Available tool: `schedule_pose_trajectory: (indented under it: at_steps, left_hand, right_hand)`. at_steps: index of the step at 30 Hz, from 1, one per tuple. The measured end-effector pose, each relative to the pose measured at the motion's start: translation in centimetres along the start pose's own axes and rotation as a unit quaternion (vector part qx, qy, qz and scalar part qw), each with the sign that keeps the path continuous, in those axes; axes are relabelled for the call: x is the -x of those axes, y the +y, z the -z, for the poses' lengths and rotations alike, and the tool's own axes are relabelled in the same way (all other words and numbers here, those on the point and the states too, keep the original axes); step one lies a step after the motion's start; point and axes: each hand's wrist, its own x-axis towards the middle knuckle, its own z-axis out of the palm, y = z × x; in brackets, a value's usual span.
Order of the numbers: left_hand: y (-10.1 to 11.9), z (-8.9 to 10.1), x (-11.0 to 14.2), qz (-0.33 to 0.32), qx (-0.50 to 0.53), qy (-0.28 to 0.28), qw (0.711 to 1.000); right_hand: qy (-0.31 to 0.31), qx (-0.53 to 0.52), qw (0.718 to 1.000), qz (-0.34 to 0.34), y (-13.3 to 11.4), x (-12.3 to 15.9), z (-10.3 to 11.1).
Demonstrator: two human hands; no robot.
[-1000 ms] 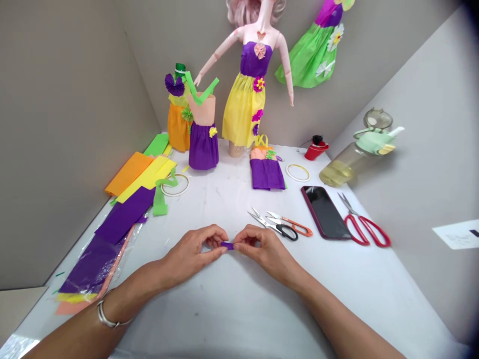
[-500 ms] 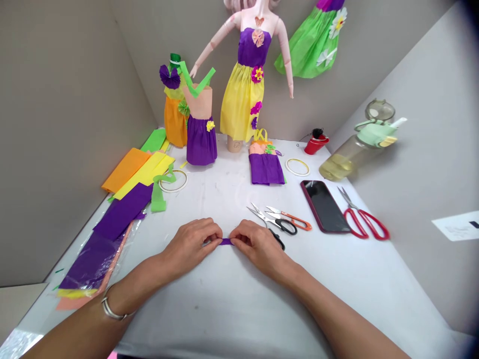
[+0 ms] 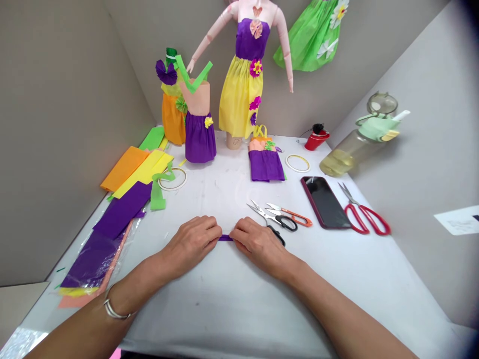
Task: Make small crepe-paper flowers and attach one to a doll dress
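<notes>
A small purple paper strip (image 3: 225, 238) lies low on the white table (image 3: 232, 299), pinched at both ends. My left hand (image 3: 192, 243) closes its fingers on the strip's left end; a silver bracelet (image 3: 112, 311) circles that wrist. My right hand (image 3: 258, 243) closes on the right end, knuckles up. Most of the strip is hidden under the fingertips. Just right of my right hand lie small snips with black and orange handles (image 3: 280, 219).
Crepe paper sheets (image 3: 123, 209) in purple, yellow, orange and green lie at the left. Paper-dressed doll (image 3: 245, 75), dress forms (image 3: 198, 124) and a small purple dress (image 3: 265, 162) stand at the back. Phone (image 3: 325, 202), red scissors (image 3: 361, 214), bottle (image 3: 359, 144), tape rings (image 3: 297, 163) at right.
Both hands have lowered the purple strip from just above the table down onto it, pressing closer together. The camera view tilted slightly downward.
</notes>
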Motion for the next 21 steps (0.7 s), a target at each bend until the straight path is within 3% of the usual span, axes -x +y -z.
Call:
schedule_pose_trajectory:
  at_steps: [6, 12, 21]
  left_hand:
    - [-0.2, 0.4, 0.3, -0.079, -0.065, -0.020, 0.995]
    - [-0.3, 0.5, 0.3, -0.088, -0.057, -0.035, 0.994]
    - [-0.1, 0.2, 0.2, -0.050, -0.029, -0.006, 0.998]
  right_hand:
    - [-0.048, 0.051, 0.995, 0.069, 0.1, 0.2, 0.9]
    - [-0.048, 0.084, 0.990, 0.101, -0.2, 0.3, 1.1]
    - [-0.015, 0.026, 0.999, 0.040, 0.4, 0.4, 0.0]
